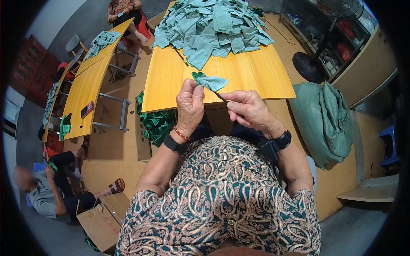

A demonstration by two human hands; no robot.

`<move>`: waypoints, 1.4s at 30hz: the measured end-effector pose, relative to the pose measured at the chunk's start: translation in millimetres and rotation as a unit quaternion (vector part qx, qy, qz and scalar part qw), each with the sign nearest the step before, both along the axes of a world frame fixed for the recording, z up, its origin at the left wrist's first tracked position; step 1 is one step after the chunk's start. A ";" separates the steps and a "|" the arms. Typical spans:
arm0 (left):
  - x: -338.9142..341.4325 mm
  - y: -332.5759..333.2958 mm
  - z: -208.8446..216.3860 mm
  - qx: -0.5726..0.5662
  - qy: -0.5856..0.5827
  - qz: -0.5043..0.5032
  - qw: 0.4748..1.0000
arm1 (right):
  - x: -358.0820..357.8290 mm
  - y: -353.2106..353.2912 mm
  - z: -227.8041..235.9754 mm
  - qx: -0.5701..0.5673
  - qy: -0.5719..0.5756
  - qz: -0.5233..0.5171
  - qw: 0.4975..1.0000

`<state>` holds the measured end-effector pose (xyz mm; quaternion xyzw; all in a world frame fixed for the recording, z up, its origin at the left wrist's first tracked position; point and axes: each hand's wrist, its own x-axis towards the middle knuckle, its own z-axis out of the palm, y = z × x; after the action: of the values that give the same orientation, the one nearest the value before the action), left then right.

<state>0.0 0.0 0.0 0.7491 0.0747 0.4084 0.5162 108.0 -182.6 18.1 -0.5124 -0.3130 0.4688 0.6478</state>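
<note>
In my left hand (190, 102) is a small folded piece of cloth (212, 82), pale teal with a bright green edge. The thumb and fingers pinch its green end above the table's near edge. My right hand (251, 111) is closed on a thin black stick-like tool (221, 97). The tool's far end meets the underside of the cloth; whether it goes inside is hidden. Beyond my hands, a big heap of flat pale teal cloth pieces (222, 21) covers the far part of the yellow wooden table (260, 79). Another thin black stick (181, 57) lies beside the heap.
Below the table's left side stands a carton holding dark green cloth pieces (158, 126). A bulky green sack (322, 123) sits at the right, near a standing fan (308, 67). Leftward are another long table (87, 102), a seated person handling green cloth (51, 192) and a cardboard box (100, 224).
</note>
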 end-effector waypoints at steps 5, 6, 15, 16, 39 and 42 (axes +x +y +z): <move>1.1 -11.0 0.2 -0.153 -0.006 -0.107 0.982 | -17.6 3.6 -6.4 0.024 -0.023 -0.079 0.996; 0.5 -10.7 0.0 -0.167 -0.016 -0.095 0.981 | -20.4 5.9 -6.7 0.035 -0.042 -0.085 0.995; 3.1 11.3 -5.3 -0.161 -0.058 0.004 0.985 | -9.0 -21.4 15.4 -0.026 -0.053 -0.006 0.998; 3.9 10.1 -4.6 -0.147 -0.058 0.011 0.987 | -8.7 -20.7 15.6 -0.033 -0.055 -0.006 0.998; -0.1 -0.8 -1.3 0.090 0.033 0.048 0.994 | -2.1 -2.4 -3.5 -0.029 -0.092 -0.045 0.994; 2.1 -6.7 -1.5 0.090 0.029 0.038 0.995 | -1.9 4.4 -4.1 -0.030 -0.075 -0.057 0.995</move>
<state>2.1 -6.7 -1.5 0.8009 0.0809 0.4109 0.4281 106.1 -178.2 14.0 -0.5824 -0.3169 0.4002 0.6326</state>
